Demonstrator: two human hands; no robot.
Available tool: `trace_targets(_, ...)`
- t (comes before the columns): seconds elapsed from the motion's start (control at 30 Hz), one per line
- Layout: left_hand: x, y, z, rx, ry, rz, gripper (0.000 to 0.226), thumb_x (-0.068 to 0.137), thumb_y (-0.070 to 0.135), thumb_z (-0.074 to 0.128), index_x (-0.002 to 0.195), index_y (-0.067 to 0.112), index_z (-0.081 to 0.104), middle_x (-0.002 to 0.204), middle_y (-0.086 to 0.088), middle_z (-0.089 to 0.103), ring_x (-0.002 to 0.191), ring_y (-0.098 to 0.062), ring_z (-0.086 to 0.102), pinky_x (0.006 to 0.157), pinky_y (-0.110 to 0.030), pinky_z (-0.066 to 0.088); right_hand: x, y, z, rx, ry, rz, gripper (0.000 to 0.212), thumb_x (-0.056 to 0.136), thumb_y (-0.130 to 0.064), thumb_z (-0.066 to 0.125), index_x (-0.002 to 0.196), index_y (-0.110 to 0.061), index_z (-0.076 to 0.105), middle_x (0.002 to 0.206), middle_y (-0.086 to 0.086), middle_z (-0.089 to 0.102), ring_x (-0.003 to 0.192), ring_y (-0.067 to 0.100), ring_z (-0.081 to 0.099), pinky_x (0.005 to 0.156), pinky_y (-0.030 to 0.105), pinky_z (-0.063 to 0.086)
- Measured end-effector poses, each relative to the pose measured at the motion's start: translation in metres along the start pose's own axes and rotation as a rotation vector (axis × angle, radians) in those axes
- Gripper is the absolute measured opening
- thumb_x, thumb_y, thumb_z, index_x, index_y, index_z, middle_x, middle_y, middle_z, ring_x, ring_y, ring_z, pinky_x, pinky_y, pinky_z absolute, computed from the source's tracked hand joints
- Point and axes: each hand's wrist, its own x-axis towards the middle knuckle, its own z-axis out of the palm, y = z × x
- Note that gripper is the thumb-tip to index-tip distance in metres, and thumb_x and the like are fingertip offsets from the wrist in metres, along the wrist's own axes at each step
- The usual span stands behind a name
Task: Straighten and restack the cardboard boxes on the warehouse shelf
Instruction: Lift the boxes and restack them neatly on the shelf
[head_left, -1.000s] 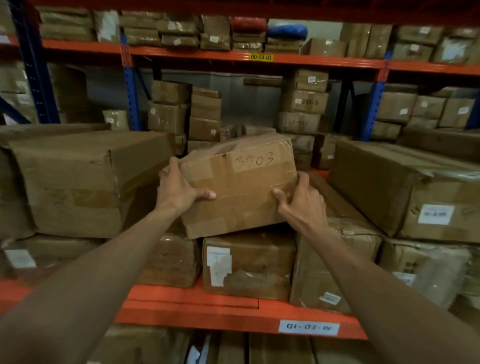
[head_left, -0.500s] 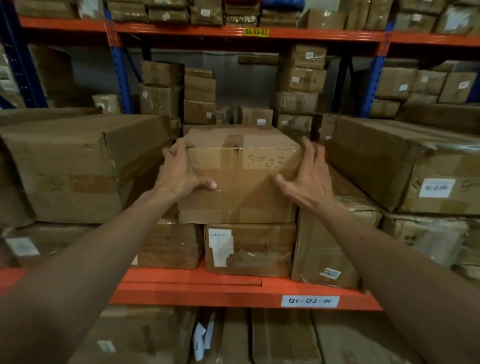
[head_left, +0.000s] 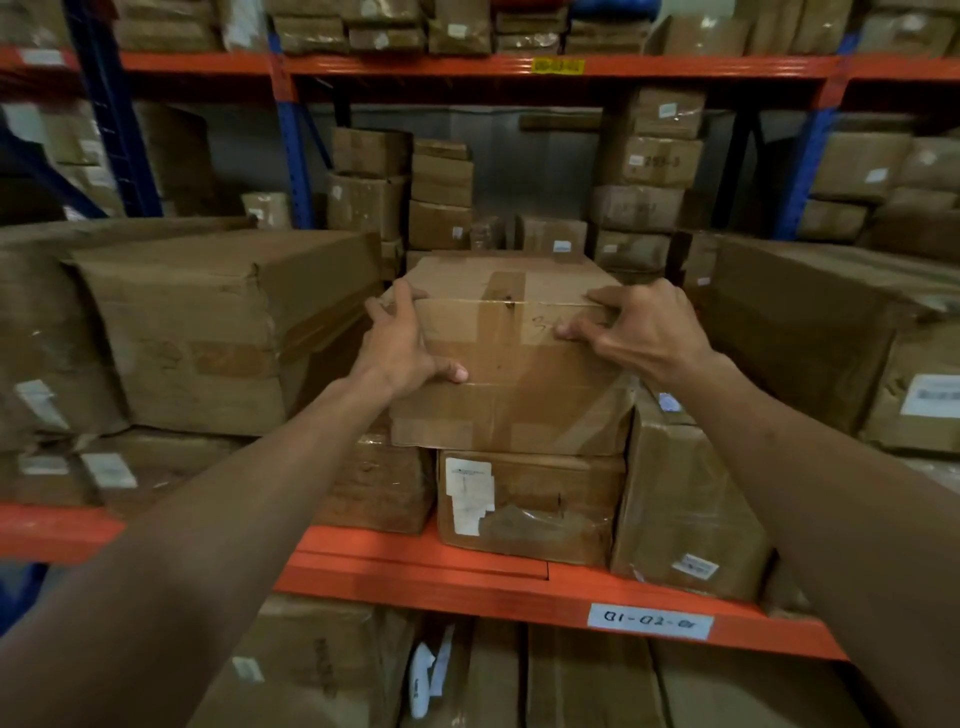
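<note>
A taped cardboard box (head_left: 511, 395) with handwriting on its front sits level on a lower box (head_left: 530, 506) bearing white labels, on the orange shelf (head_left: 467, 577). My left hand (head_left: 402, 340) grips the top box's left front corner, fingers over the upper edge, thumb on the front face. Spread over the upper right front edge, my right hand (head_left: 641, 330) has its fingertips pressing on the top and the front, covering part of the writing.
A large dented box (head_left: 218, 332) stands close on the left, another big box (head_left: 810, 332) on the right. A tall wrapped box (head_left: 680, 504) stands beside the lower box. Stacked boxes fill the back. Blue uprights (head_left: 293, 150) frame the bay. A shelf label (head_left: 649, 621) is below.
The box went from tilted and lifted to lying flat on the lower box. My right hand shifted from its right side onto the upper front edge; my left hand stayed at the left corner.
</note>
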Motion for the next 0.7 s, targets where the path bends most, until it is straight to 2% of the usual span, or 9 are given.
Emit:
trace_targets(0.1, -0.003, 0.003, -0.003, -0.019, -0.028, -0.007, 0.104, 0.059, 0.033, 0.096, 0.136, 0.026, 0.026, 0.143, -0.014, 0.027, 0.13, -0.042, 0.041, 0.106, -0.054, 0.043, -0.004, 0.0, 0.003, -0.005, 0.058, -0.022, 0.07, 0.082, -0.073, 0.061, 0.131, -0.022, 0.066, 0.123, 0.009, 0.069, 0.115, 0.029, 0.061, 0.099, 0.042, 0.048)
trace_targets(0.2, -0.003, 0.007, -0.008, 0.006, -0.079, -0.036, 0.105, 0.061, 0.035, 0.096, 0.137, 0.028, 0.024, 0.142, -0.013, 0.024, 0.13, -0.041, 0.042, 0.107, -0.055, 0.043, -0.002, 0.001, 0.001, 0.007, 0.05, -0.025, 0.073, 0.08, -0.079, 0.057, 0.13, -0.028, 0.066, 0.122, 0.007, 0.07, 0.112, 0.029, 0.062, 0.096, 0.043, 0.051)
trace_targets(0.27, -0.004, 0.006, -0.012, 0.042, -0.115, -0.039, 0.107, 0.063, 0.038, 0.094, 0.141, 0.03, 0.021, 0.145, -0.014, 0.023, 0.13, -0.041, 0.042, 0.108, -0.055, 0.042, 0.0, 0.002, 0.0, -0.084, 0.03, -0.038, 0.077, 0.079, -0.085, 0.049, 0.131, -0.03, 0.064, 0.12, 0.006, 0.07, 0.109, 0.03, 0.064, 0.092, 0.044, 0.052)
trace_targets(0.4, -0.015, -0.01, -0.03, 0.095, -0.179, -0.006, 0.126, 0.066, 0.04, 0.092, 0.151, 0.04, 0.0, 0.156, -0.014, 0.016, 0.14, -0.042, 0.031, 0.113, -0.059, 0.033, 0.007, -0.007, -0.01, -0.243, 0.047, -0.124, 0.072, 0.087, -0.079, 0.037, 0.127, -0.028, 0.066, 0.105, 0.009, 0.071, 0.098, 0.03, 0.065, 0.092, 0.044, 0.051)
trace_targets(0.43, -0.019, -0.016, -0.036, 0.077, -0.145, -0.016, 0.131, 0.065, 0.038, 0.092, 0.152, 0.042, -0.006, 0.158, -0.014, 0.012, 0.143, -0.043, 0.027, 0.114, -0.062, 0.029, 0.01, -0.015, -0.012, -0.242, 0.053, -0.145, 0.071, 0.088, -0.077, 0.036, 0.129, -0.027, 0.065, 0.108, 0.01, 0.07, 0.1, 0.031, 0.064, 0.095, 0.045, 0.049)
trace_targets(0.5, -0.025, -0.034, -0.052, 0.049, 0.008, -0.033, 0.135, 0.065, 0.034, 0.093, 0.152, 0.043, -0.01, 0.159, -0.015, 0.008, 0.145, -0.043, 0.023, 0.115, -0.063, 0.026, 0.017, -0.037, -0.016, -0.221, 0.046, -0.201, 0.07, 0.09, -0.074, 0.038, 0.136, -0.025, 0.06, 0.126, 0.012, 0.065, 0.112, 0.033, 0.06, 0.1, 0.046, 0.043)
trace_targets(0.57, -0.03, -0.055, -0.07, 0.051, 0.17, -0.04, 0.134, 0.067, 0.034, 0.092, 0.153, 0.037, -0.01, 0.159, -0.015, 0.01, 0.144, -0.039, 0.024, 0.116, -0.059, 0.028, 0.027, -0.067, -0.017, -0.17, 0.029, -0.279, 0.067, 0.091, -0.07, 0.043, 0.141, -0.026, 0.054, 0.141, 0.011, 0.056, 0.124, 0.033, 0.053, 0.104, 0.046, 0.04)
trace_targets(0.63, -0.036, -0.077, -0.087, 0.121, 0.257, -0.02, 0.133, 0.068, 0.037, 0.091, 0.153, 0.032, -0.012, 0.157, -0.014, 0.012, 0.144, -0.037, 0.022, 0.115, -0.056, 0.027, 0.034, -0.103, -0.013, -0.151, 0.009, -0.366, 0.065, 0.092, -0.067, 0.047, 0.144, -0.029, 0.049, 0.147, 0.01, 0.048, 0.131, 0.031, 0.046, 0.107, 0.046, 0.036)
trace_targets(0.7, -0.04, -0.102, -0.101, 0.162, 0.315, -0.008, 0.137, 0.065, 0.044, 0.091, 0.15, 0.034, -0.015, 0.156, -0.016, 0.006, 0.145, -0.04, 0.012, 0.116, -0.058, 0.02, 0.04, -0.143, -0.002, -0.149, 0.002, -0.463, 0.064, 0.092, -0.064, 0.05, 0.145, -0.03, 0.046, 0.147, 0.009, 0.045, 0.133, 0.029, 0.042, 0.108, 0.047, 0.033)
